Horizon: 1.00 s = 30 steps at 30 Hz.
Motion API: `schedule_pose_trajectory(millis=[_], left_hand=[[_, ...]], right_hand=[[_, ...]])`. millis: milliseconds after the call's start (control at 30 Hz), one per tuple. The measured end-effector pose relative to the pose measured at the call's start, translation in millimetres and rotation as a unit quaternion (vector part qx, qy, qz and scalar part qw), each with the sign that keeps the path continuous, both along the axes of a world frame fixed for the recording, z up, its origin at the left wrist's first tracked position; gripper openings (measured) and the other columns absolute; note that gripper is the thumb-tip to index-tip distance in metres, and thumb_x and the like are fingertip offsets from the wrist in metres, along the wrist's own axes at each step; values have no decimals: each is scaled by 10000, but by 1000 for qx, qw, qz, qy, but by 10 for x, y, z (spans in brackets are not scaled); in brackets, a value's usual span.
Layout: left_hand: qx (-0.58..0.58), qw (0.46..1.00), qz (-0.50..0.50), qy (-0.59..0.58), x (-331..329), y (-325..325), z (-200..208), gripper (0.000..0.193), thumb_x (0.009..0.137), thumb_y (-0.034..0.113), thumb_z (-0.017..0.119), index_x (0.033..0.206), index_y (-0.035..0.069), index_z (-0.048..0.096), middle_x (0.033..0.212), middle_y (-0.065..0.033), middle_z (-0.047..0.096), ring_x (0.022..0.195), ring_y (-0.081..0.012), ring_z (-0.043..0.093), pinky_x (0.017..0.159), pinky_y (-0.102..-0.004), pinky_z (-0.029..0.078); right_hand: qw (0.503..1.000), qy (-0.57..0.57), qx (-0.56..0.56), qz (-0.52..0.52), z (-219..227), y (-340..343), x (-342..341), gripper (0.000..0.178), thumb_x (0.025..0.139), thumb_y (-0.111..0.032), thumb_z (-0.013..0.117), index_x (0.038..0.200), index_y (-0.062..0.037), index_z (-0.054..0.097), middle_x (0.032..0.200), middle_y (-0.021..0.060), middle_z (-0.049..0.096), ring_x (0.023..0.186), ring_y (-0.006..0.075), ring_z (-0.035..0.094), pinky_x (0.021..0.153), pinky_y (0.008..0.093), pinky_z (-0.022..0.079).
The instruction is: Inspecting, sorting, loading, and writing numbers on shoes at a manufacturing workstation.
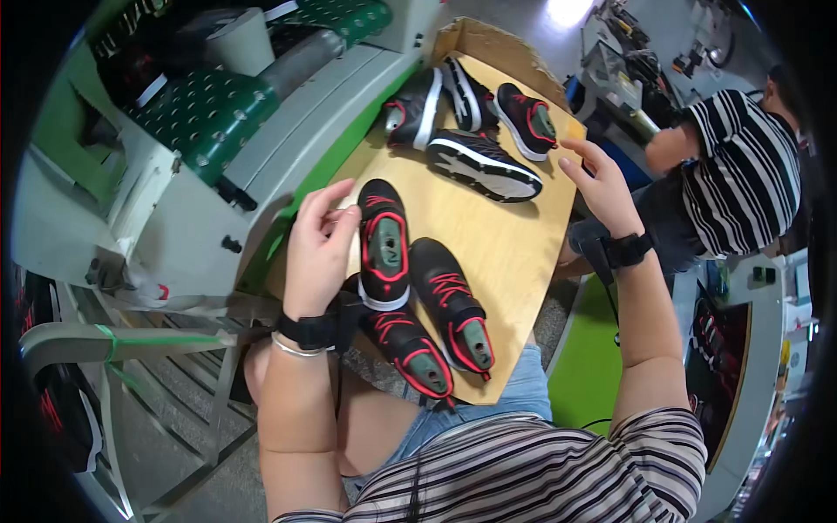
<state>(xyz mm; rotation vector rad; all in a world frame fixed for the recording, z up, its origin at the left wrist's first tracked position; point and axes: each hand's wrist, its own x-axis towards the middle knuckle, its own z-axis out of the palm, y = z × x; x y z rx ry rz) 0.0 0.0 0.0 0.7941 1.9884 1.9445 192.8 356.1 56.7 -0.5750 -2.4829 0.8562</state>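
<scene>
A black shoe with red trim and a green last inside (384,240) lies heel toward me on the wooden board, partly over a second such shoe (405,344). My left hand (323,248) is right beside its left edge, thumb and fingers apart; whether it touches the shoe I cannot tell. To the right lies a third black-and-red shoe (449,301). My right hand (603,187) hovers off the board's right edge, fingers parted and holding nothing. Closest to it is a black shoe with a white sole (526,122). Another shoe rests on its side, patterned sole showing (484,166).
More black shoes (417,109) cluster at the board's far end, by a cardboard wall (506,48). On the left stands a machine with a green perforated belt (205,118). A person in a striped shirt (741,179) sits at the right. A metal rail (139,344) is lower left.
</scene>
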Motion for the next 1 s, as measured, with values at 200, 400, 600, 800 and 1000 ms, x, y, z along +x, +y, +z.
schedule_pose_trajectory(millis=[200, 400, 600, 800, 1000], left_hand=[[-10, 1000, 1, -19, 24, 157, 0, 326, 952, 98, 602, 1248, -37, 606, 1162, -89, 662, 981, -156, 640, 911, -279, 473], [-25, 999, -19, -11, -86, 151, -190, 328, 963, 106, 598, 1246, -58, 594, 1171, -118, 655, 989, -179, 644, 898, -303, 496], [72, 985, -59, -143, -147, 101, -117, 282, 1019, 227, 540, 1093, -23, 649, 837, -77, 675, 724, -136, 651, 734, -262, 522], [62, 893, -301, -328, 37, 14, 158, 1040, 859, 853, 168, 1009, -55, 653, 747, -146, 678, 627, -211, 683, 605, -293, 553], [341, 632, -453, -528, 435, 75, 407, 1180, 764, 879, 415, 1524, -8, 241, 1369, -386, 452, 1055, -513, 633, 779, -522, 612]], right_hand=[[1000, 6, 5, -13, -811, 186, -52, 697, 802, -315, 813, 1353, 3, 529, 1268, 201, 618, 1196, 322, 571, 1014, 382, 439], [976, -216, 0, -41, -845, -182, -250, 628, 758, -387, 806, 1137, 81, 625, 1009, 273, 685, 942, 403, 668, 839, 414, 516], [913, -44, -406, 19, -914, -416, 349, 415, 856, -223, 761, 1171, 21, 646, 1077, 74, 702, 969, 145, 655, 889, 288, 500], [936, 84, -322, 112, -584, -945, 229, 621, 824, -98, 794, 1354, 7, 486, 1252, 70, 611, 1142, 150, 577, 980, 301, 459], [920, 270, 198, 204, -198, -996, -778, 655, 767, 12, 766, 1354, -98, 496, 1344, 162, 533, 1237, 328, 528, 1048, 400, 428]])
